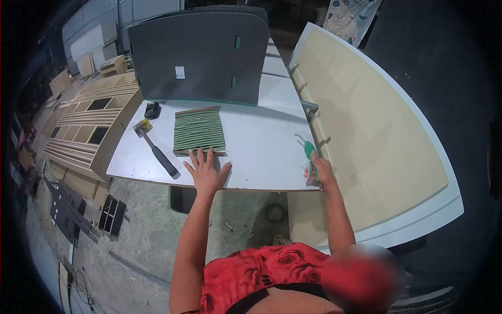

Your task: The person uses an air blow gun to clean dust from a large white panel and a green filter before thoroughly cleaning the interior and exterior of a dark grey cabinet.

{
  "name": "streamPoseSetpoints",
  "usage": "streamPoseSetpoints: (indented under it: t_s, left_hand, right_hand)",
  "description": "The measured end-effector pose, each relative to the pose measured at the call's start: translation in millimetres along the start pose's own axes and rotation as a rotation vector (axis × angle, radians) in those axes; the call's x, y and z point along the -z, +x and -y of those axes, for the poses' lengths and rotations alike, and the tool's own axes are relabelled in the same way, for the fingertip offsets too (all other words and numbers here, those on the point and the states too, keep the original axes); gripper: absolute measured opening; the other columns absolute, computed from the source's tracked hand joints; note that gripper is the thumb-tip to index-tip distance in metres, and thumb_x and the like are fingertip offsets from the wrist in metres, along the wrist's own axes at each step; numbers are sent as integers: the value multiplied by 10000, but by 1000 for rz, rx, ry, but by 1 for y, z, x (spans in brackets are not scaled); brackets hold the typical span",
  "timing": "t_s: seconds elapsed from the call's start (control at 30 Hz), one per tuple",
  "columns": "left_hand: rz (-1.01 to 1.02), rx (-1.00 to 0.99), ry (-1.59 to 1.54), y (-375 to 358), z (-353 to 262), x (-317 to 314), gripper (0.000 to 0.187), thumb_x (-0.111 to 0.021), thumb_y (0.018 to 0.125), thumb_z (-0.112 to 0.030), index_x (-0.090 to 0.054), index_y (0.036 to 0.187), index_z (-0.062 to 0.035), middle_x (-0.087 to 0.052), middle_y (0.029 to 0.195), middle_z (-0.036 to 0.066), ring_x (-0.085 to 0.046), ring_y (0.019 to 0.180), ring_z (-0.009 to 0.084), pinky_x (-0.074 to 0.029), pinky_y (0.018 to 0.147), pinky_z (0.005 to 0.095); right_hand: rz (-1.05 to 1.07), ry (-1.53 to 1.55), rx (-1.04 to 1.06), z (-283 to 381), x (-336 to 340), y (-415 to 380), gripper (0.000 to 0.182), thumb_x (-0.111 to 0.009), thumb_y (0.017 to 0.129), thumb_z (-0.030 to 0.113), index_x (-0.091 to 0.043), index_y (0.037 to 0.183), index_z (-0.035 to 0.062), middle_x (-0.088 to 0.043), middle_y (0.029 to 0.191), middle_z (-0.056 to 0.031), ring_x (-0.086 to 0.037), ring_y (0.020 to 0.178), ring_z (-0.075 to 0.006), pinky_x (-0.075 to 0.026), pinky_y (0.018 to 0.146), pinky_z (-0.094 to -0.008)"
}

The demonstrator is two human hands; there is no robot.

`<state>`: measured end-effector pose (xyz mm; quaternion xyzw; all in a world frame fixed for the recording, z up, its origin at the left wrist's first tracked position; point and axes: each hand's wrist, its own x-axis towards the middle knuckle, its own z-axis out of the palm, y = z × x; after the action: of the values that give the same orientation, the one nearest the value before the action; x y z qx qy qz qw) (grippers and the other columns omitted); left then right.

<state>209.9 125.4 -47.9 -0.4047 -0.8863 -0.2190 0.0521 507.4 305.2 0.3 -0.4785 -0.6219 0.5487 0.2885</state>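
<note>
My left hand (207,175) lies flat with its fingers spread. Its fingertips touch the near edge of a green ridged panel (199,131) with brown strips along two ends. Closed around a green air blow gun (309,148) with a thin bent nozzle, my right hand (323,172) is at the table's right edge. The nozzle points toward the back left, apart from the ridged panel. To the left lies a mallet (157,150) with a yellow-and-grey head and black handle. Behind it sits a small black block, perhaps a tool battery (152,110).
Dark grey boards (204,57) stand upright at the back of the white table (261,157). A large beige panel with a white border (376,131) leans along the right side. Wooden shelving (99,120) stands to the left, and a dark crate (112,214) is on the floor.
</note>
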Motion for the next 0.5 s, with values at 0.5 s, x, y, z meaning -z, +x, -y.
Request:
streamPoseSetpoints:
  t_s: [0.5]
  left_hand:
    - [-12, -13, 18, 0, -1, 0, 747, -582, 806, -571, -420, 1384, -127, -303, 1466, 181, -98, 1417, 406, -49, 1089, 651]
  right_hand:
    - [-90, -46, -79, -14, 40, 7, 729, -521, 835, 677, -549, 1013, -29, -619, 736, -127, -652, 581, -196, -518, 455, -292]
